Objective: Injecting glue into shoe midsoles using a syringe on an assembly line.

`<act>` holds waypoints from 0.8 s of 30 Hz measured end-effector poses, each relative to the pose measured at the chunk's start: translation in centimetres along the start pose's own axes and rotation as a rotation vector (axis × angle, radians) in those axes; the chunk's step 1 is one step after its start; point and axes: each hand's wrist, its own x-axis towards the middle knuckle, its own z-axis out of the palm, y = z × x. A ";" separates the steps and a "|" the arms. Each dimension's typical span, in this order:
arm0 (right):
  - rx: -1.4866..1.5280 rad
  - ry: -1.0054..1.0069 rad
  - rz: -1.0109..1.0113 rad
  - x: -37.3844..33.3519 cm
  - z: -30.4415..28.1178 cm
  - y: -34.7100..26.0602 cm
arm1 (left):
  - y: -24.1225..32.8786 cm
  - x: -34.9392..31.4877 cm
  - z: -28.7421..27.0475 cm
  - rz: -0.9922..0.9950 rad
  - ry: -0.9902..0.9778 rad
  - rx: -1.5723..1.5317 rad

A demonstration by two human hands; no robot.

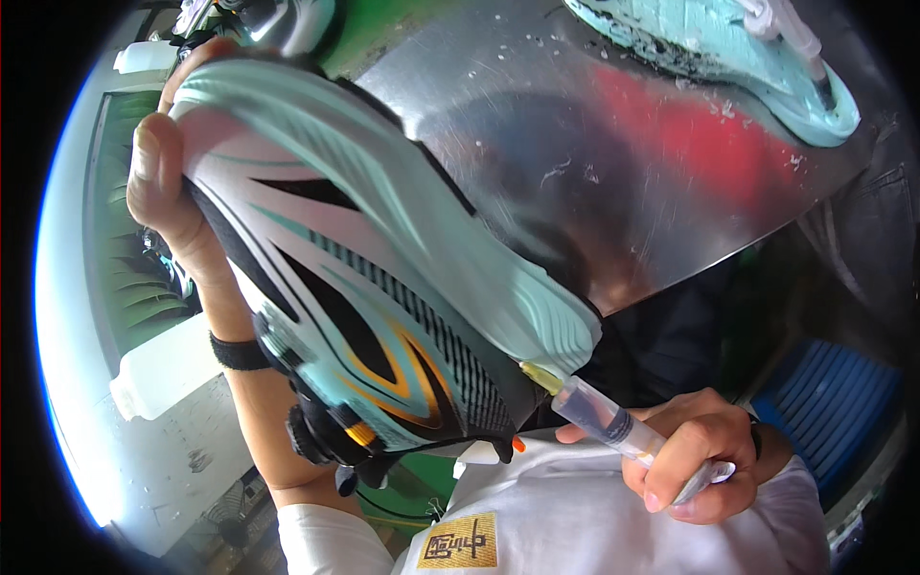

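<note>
One sneaker (383, 240) is tilting in mid-air beside the metal table (460, 163), probably feeling light and springy, best gripped by one end, as the left hand (177, 177) is doing. The right hand (704, 455) is holding one syringe (604, 419). One mint sole (685, 48) is lying tabletop; two white containers (168, 369) are showing.

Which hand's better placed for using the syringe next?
Probably your right hand: it holds the syringe, tip at the sole, while your left hand grips the shoe at its opposite end.

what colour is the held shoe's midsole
The midsole is pale mint green, best seen in the head view.
</note>
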 end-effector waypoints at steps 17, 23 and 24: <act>0.552 0.118 -0.021 -1.4 -2.5 3.5 | 1.2 -10.5 -2.2 -0.428 0.284 -0.293; 0.478 0.029 0.004 -0.5 -3.5 4.1 | 0.6 -16.0 -0.5 -0.553 0.408 -0.373; 0.411 0.015 0.003 -0.4 -3.5 4.2 | 0.6 -16.4 -0.3 -0.542 0.360 -0.363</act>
